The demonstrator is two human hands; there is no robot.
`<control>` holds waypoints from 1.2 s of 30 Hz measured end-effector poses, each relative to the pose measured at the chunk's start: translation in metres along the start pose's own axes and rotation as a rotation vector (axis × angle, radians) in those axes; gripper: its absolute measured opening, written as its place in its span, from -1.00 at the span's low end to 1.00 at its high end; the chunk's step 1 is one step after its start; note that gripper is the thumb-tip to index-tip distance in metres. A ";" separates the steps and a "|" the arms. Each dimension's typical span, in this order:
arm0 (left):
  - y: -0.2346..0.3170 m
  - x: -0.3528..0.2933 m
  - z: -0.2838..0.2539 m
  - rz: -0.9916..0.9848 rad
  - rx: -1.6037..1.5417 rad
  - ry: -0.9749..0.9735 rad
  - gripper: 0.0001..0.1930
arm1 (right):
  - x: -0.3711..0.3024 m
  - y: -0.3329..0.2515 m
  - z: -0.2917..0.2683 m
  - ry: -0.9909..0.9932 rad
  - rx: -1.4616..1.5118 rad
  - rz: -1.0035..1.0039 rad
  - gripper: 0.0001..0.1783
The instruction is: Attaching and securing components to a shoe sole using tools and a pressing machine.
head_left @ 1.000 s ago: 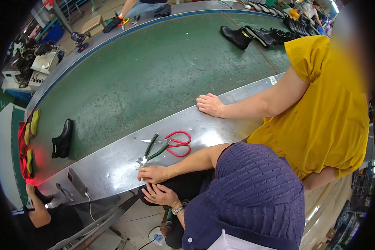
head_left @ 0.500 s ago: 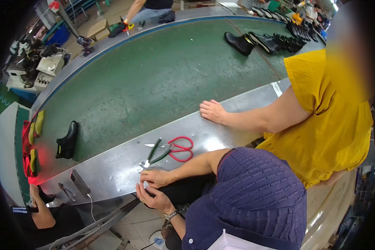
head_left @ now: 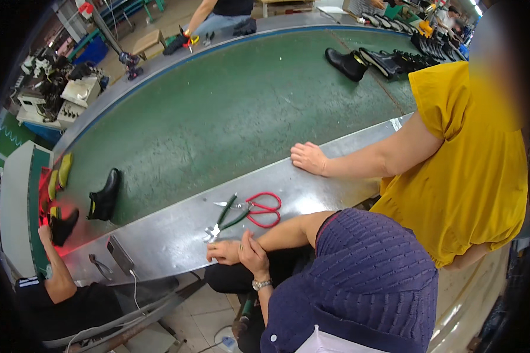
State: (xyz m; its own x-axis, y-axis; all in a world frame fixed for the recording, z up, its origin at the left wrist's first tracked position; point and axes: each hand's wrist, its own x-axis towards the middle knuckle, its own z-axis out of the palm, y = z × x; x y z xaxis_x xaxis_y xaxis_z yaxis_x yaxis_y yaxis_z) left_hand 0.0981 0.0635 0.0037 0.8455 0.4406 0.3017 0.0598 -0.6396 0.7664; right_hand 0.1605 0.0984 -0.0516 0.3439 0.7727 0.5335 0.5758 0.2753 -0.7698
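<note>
My right hand (head_left: 222,252) rests palm down on the edge of the metal ledge (head_left: 165,259), fingers laid out and holding nothing I can see. Around its wrist my left hand (head_left: 253,255), a watch on that arm, is closed. Just beyond my right hand lie green-handled cutting pliers (head_left: 220,225). Scissors (head_left: 264,210) with red handles partly cross them, blades pointing left. A dark phone (head_left: 121,255) with a white cable lies farther left, beside a small dark metal tool (head_left: 100,267).
One black ankle boot (head_left: 104,195) stands on the green conveyor belt (head_left: 206,117); more boots (head_left: 388,62) are at the far right. A co-worker in yellow (head_left: 459,170) stands right, a hand on the ledge. Another co-worker's hand (head_left: 46,234) holds a black boot (head_left: 63,226) under red light.
My left hand has moved from my right fingertips, where something small and pale showed, onto my right wrist. The co-worker at left has raised a black boot to the belt's end. My view has shifted slightly.
</note>
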 end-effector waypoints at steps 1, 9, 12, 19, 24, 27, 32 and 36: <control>0.002 0.004 0.005 0.034 -0.003 -0.005 -0.71 | -0.001 0.006 -0.004 0.006 -0.001 0.016 -0.68; -0.003 0.001 0.002 0.041 0.048 -0.050 -0.69 | -0.002 -0.012 0.000 0.111 0.036 0.156 -0.75; 0.000 0.000 0.002 0.046 0.033 -0.015 -0.74 | 0.000 -0.011 -0.004 0.060 0.076 0.154 -0.74; -0.002 0.001 0.002 0.052 0.050 -0.048 -0.72 | 0.001 -0.007 -0.009 0.019 0.106 0.061 -0.69; -0.003 0.002 0.004 0.069 0.057 -0.040 -0.74 | 0.001 -0.001 -0.009 0.030 0.050 0.034 -0.66; -0.002 0.004 0.005 0.080 0.063 -0.039 -0.75 | 0.000 -0.001 -0.008 0.047 0.093 0.023 -0.67; -0.002 0.004 0.003 0.086 0.060 -0.045 -0.75 | 0.001 -0.004 -0.007 0.048 0.095 0.059 -0.73; -0.003 0.004 0.001 0.073 0.032 -0.046 -0.73 | 0.002 -0.008 -0.002 0.140 0.037 0.091 -0.88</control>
State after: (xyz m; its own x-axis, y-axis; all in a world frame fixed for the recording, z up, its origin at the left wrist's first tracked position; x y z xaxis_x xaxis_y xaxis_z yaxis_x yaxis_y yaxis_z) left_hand 0.1019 0.0668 0.0017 0.8718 0.3631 0.3289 0.0135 -0.6889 0.7247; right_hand 0.1582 0.0967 -0.0440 0.4951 0.7090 0.5022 0.5105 0.2303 -0.8284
